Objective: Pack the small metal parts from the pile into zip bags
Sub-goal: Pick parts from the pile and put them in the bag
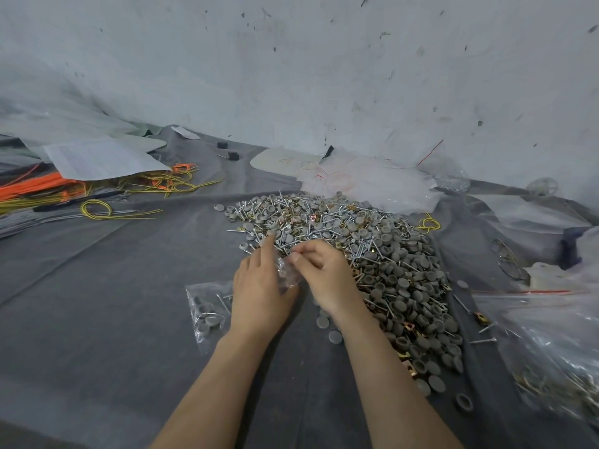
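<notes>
A big pile of small parts, grey round caps, silver screws and brass clips, lies on the grey cloth at centre right. My left hand and my right hand meet at the pile's near-left edge and together pinch a small clear zip bag between them. The bag is crumpled, and what it holds is hard to make out. A filled zip bag with grey caps and screws lies flat just left of my left wrist.
Grey cloth covers the table. Orange and yellow wires and papers lie at the far left. Empty clear bags are heaped behind the pile. A large plastic bag of parts sits at right. The wall stands close behind.
</notes>
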The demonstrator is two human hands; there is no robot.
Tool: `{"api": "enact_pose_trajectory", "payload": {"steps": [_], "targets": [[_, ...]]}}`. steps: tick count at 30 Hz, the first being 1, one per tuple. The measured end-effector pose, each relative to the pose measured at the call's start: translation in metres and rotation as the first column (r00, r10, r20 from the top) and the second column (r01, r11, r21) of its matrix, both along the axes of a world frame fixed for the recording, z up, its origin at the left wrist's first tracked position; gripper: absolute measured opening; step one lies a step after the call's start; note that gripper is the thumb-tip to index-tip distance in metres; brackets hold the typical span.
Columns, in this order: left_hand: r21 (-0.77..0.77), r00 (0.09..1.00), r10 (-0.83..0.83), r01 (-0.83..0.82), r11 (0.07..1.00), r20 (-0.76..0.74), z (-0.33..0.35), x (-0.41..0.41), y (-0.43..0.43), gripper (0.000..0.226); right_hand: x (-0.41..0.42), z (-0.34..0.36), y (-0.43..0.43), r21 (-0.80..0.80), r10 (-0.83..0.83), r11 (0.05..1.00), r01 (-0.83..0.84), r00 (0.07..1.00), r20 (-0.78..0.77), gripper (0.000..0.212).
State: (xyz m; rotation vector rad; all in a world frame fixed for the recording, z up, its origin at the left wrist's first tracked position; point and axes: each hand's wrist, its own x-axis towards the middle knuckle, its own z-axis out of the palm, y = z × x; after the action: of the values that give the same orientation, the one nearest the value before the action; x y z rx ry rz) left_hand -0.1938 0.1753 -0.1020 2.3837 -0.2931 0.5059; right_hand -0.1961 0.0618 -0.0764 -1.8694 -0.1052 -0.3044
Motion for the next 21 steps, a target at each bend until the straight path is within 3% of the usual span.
{"api": "enact_pose_trajectory", "payload": {"steps": [2,4,6,8,10,17,19,21], "targets": [[-0.008,1.000,0.008,-0.008,1.000,0.003,0.000,0.000,0.000,0.085,0.000,0.000,-0.005,-0.162,-0.153,0.974,0.161,0.986,0.062,0.009],[-0.010,1.000,0.019,-0.019,1.000,0.000,0.001,0.000,0.000,0.086,-0.001,0.000,-0.014,-0.401,-0.305,0.856,0.326,0.945,0.117,0.010],[-0.016,1.000,0.020,-0.020,1.000,-0.003,0.001,-0.001,0.000,0.086,-0.003,0.000,-0.022,-0.630,-0.358,0.714,0.305,0.933,0.046,0.016],[-0.017,1.000,0.019,-0.019,1.000,0.000,0.001,-0.001,0.000,0.087,-0.005,0.000,-0.025,-0.769,-0.373,0.618,0.164,0.922,-0.103,0.023],[-0.013,1.000,0.021,-0.020,1.000,0.001,0.002,-0.001,0.000,0.086,-0.004,-0.001,-0.022,-0.797,-0.382,0.593,0.110,0.910,-0.158,0.024],[-0.010,1.000,0.021,-0.021,1.000,0.006,0.001,-0.001,-0.001,0.087,-0.003,-0.008,-0.010,-0.809,-0.360,0.552,0.204,0.933,-0.010,0.016],[-0.005,1.000,0.022,-0.022,1.000,0.004,0.001,-0.001,-0.001,0.087,-0.001,-0.007,-0.010,-0.705,-0.370,0.628,0.329,0.924,0.101,0.006],[0.001,1.000,0.021,-0.021,1.000,0.009,0.001,-0.001,-0.001,0.086,0.000,-0.005,-0.011,-0.471,-0.364,0.792,0.389,0.920,0.147,0.006]]}}
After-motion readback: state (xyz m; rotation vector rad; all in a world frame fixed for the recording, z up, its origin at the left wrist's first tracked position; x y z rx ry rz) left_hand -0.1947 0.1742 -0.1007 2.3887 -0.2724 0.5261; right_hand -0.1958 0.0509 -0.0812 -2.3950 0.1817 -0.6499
